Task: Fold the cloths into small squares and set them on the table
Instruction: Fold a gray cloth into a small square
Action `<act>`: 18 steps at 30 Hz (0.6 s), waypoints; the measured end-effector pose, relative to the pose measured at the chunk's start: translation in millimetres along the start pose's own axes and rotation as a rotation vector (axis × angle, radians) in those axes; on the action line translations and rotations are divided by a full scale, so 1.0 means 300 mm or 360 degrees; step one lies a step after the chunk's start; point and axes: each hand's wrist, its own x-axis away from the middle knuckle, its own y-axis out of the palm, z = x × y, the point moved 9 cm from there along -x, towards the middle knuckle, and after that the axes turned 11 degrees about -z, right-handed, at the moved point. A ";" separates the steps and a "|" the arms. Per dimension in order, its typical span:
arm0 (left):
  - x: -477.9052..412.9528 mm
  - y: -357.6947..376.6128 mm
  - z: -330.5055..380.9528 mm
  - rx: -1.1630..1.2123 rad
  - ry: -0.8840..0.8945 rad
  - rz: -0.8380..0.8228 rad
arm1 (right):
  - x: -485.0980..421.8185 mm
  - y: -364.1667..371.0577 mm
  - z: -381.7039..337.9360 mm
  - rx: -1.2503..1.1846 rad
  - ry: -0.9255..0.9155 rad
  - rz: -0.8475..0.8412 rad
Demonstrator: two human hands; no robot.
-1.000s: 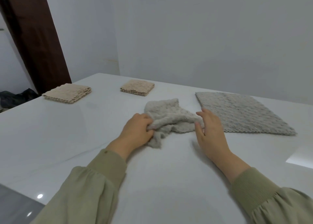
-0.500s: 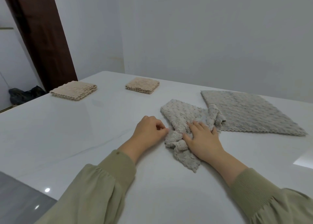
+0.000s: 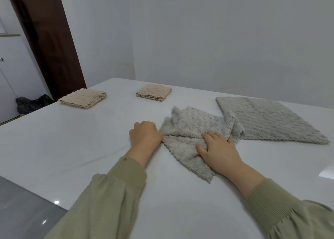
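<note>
Pinning the crumpled grey cloth [image 3: 195, 130] to the table [image 3: 72, 148], the right hand [image 3: 219, 151] lies flat on it with fingers spread and straight, while the left hand [image 3: 145, 136] sits curled at the cloth's left edge, where the fabric gathers to a point; it looks to be pinching that edge, though its fingertips are hidden. The cloth lies directly ahead, between the 2 hands and mostly beyond them. It is bunched rather than square, with 1 corner trailing back toward the person beside the right wrist and a ruffled end reaching away to the right, where it touches or just overlaps the near-left edge of the flat grey cloth [image 3: 271, 121]. Its longer run reads as a diagonal from far left to near right. Both hands are on it, so neither has to reach; the left holds the edge that can be drawn outward, the right anchors the middle. My judgement is that the cloth needs spreading flat before any fold, pulled leftward clear of its neighbour. 2 beige folded squares [image 3: 83, 98] [image 3: 154, 92] already sit well apart at the far left
</note>
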 end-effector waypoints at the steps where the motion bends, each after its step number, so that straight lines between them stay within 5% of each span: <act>1: -0.003 -0.007 -0.023 0.0019 -0.0008 -0.0003 | 0.003 -0.001 -0.006 0.0014 -0.0010 0.0005; 7: 0.009 0.010 0.039 0.0303 0.0195 0.0034 | 0.020 -0.005 -0.043 -0.0025 -0.0165 0.0004; 12: -0.009 0.037 0.109 -0.0232 0.0328 0.0053 | 0.024 -0.015 -0.048 -0.0007 -0.0152 0.0022; 18: -0.077 -0.040 -0.039 -0.0210 0.0068 0.0184 | 0.057 -0.110 -0.026 -0.0269 -0.0186 0.0469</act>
